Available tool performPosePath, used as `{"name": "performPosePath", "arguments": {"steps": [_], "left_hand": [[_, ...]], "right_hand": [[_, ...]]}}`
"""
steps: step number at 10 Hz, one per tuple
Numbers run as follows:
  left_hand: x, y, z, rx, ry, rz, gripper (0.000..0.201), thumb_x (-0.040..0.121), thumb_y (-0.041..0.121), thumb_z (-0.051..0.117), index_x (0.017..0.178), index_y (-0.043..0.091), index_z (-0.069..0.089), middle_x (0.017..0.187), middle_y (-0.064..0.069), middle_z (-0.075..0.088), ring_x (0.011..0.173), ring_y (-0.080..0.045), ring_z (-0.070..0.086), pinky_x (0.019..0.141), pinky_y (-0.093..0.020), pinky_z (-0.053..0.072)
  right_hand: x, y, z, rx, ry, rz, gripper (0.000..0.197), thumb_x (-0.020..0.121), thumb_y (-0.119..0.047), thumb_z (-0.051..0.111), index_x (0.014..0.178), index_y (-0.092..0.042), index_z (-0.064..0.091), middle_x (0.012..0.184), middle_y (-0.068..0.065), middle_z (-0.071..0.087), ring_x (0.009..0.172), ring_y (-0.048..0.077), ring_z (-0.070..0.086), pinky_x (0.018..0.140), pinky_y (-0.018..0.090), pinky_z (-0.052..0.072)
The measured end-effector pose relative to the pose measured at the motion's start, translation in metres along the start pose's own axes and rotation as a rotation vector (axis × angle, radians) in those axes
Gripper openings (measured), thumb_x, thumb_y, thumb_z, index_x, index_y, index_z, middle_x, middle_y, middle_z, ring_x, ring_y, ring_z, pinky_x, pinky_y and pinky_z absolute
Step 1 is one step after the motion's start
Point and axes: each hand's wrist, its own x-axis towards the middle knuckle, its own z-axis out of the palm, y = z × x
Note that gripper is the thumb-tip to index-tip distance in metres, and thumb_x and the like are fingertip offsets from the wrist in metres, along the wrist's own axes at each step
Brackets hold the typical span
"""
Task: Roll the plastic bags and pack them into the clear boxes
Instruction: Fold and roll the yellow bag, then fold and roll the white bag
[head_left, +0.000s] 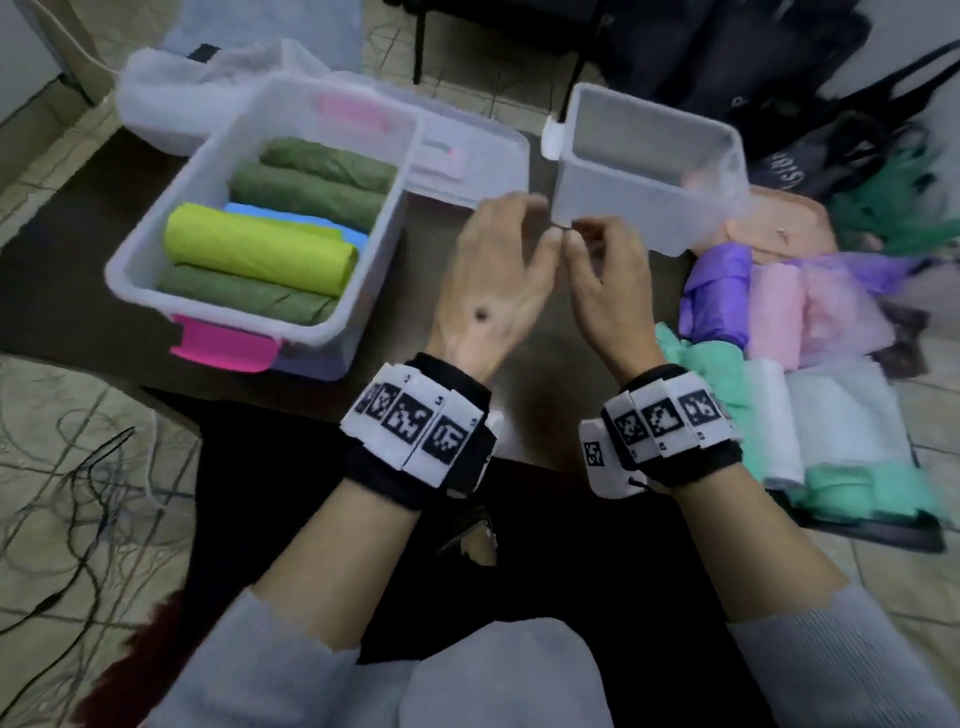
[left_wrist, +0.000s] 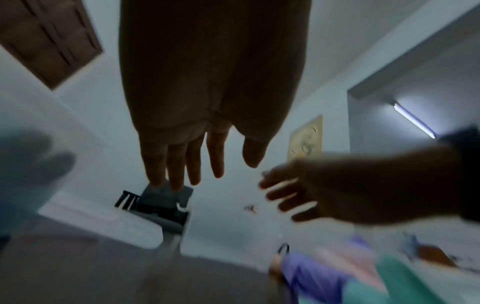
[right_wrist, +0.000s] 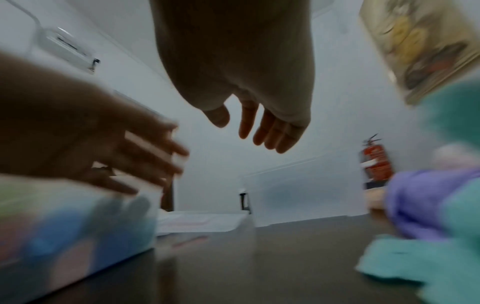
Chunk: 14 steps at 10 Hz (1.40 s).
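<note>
On the dark table (head_left: 78, 291), a clear box (head_left: 156, 244) with a pink latch holds several rolled bags: olive green, one yellow (head_left: 260, 249) and a blue one under it. A second clear box (head_left: 649, 208), with nothing in it, stands at the back right. My left hand (head_left: 519, 244) and right hand (head_left: 597, 260) hover side by side between the boxes, just before the second box's near corner. Both hold nothing. In the wrist views the left hand's fingers (left_wrist: 182, 164) and the right hand's fingers (right_wrist: 270, 131) hang straight and loose. Rolled and loose bags (head_left: 769, 312) in purple, pink, mint and white lie at the right.
A clear lid (head_left: 467, 156) with pink marks lies behind the filled box, and a crumpled white bag (head_left: 171, 78) sits farther back. Black bags (head_left: 779, 62) stand at the back right. A peach-coloured thing (head_left: 789, 228) lies behind the bag pile. Cables (head_left: 78, 467) trail over the floor at the left.
</note>
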Motion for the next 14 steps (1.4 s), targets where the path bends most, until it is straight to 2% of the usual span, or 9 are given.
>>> {"name": "performPosePath", "arguments": {"steps": [2,3,4,6,7,9,12,13,14], "left_hand": [[-0.023,-0.025,0.072,0.261,-0.563,-0.196,0.059,0.098,0.043,0.040,0.144,0.010,0.030,0.154,-0.016,0.022,0.143,-0.030,0.019,0.117,-0.042,0.017],[-0.033,-0.036,0.082,0.344,-0.661,-0.251,0.064,0.097,0.046,0.038,0.148,0.011,0.021,0.158,-0.016,0.007,0.146,-0.031,0.004,0.117,-0.045,0.007],[-0.038,-0.046,0.085,0.433,-0.750,-0.243,0.070,0.096,0.052,0.035,0.151,0.014,0.012,0.159,-0.011,-0.008,0.146,-0.026,-0.009,0.116,-0.048,-0.002],[-0.041,-0.057,0.084,0.511,-0.828,-0.194,0.078,0.094,0.052,0.041,0.152,0.022,-0.003,0.157,-0.006,-0.022,0.144,-0.021,-0.020,0.115,-0.043,-0.010],[-0.043,-0.060,0.083,0.513,-0.831,-0.181,0.077,0.095,0.054,0.038,0.151,0.023,-0.005,0.156,-0.004,-0.023,0.143,-0.019,-0.022,0.115,-0.042,-0.011],[-0.044,-0.059,0.084,0.501,-0.840,-0.188,0.078,0.095,0.053,0.038,0.151,0.023,-0.006,0.156,-0.005,-0.024,0.143,-0.019,-0.024,0.114,-0.042,-0.012],[-0.044,-0.059,0.083,0.480,-0.831,-0.187,0.078,0.094,0.054,0.039,0.151,0.024,-0.005,0.156,-0.004,-0.024,0.143,-0.019,-0.024,0.114,-0.043,-0.013],[-0.044,-0.059,0.083,0.473,-0.838,-0.188,0.078,0.094,0.053,0.039,0.151,0.024,-0.006,0.156,-0.004,-0.024,0.143,-0.019,-0.024,0.114,-0.042,-0.013],[-0.044,-0.059,0.083,0.471,-0.838,-0.189,0.078,0.094,0.053,0.039,0.151,0.024,-0.006,0.156,-0.004,-0.024,0.143,-0.019,-0.024,0.114,-0.042,-0.013]], "right_hand": [[-0.011,0.048,-0.081,-0.231,0.149,0.299,0.029,0.090,-0.014,0.046,0.112,0.000,0.057,0.114,0.020,0.057,0.109,0.035,0.050,0.097,0.043,0.037],[-0.020,0.064,-0.105,-0.424,0.053,0.504,0.034,0.091,-0.008,0.043,0.124,-0.001,0.047,0.128,0.023,0.045,0.121,0.036,0.039,0.098,0.037,0.029],[-0.036,0.075,-0.109,-0.517,-0.209,0.802,0.048,0.090,-0.016,0.048,0.133,-0.001,0.032,0.140,0.024,0.031,0.128,0.041,0.035,0.101,0.041,0.033],[-0.045,0.083,-0.093,-0.600,-0.223,0.849,0.056,0.088,-0.012,0.054,0.136,-0.004,0.026,0.138,0.025,0.031,0.125,0.040,0.036,0.100,0.039,0.034],[-0.041,0.082,-0.088,-0.478,-0.241,0.853,0.068,0.084,-0.019,0.063,0.137,-0.002,0.025,0.134,0.023,0.040,0.122,0.038,0.044,0.097,0.038,0.038],[-0.044,0.075,-0.071,-0.354,-0.264,0.755,0.067,0.076,-0.025,0.072,0.127,-0.002,0.034,0.128,0.022,0.047,0.114,0.036,0.050,0.092,0.037,0.043],[-0.028,0.063,-0.059,-0.387,-0.334,0.662,0.058,0.083,-0.022,0.063,0.130,-0.006,0.034,0.132,0.021,0.038,0.119,0.038,0.042,0.097,0.038,0.036],[-0.022,0.067,-0.063,-0.330,-0.363,0.698,0.061,0.087,-0.048,0.058,0.130,-0.009,0.039,0.135,0.018,0.042,0.124,0.035,0.041,0.105,0.043,0.035],[-0.021,0.077,-0.076,-0.486,-0.219,0.746,0.058,0.095,-0.046,0.045,0.134,-0.005,0.036,0.139,0.022,0.035,0.129,0.037,0.032,0.104,0.042,0.030]]}}
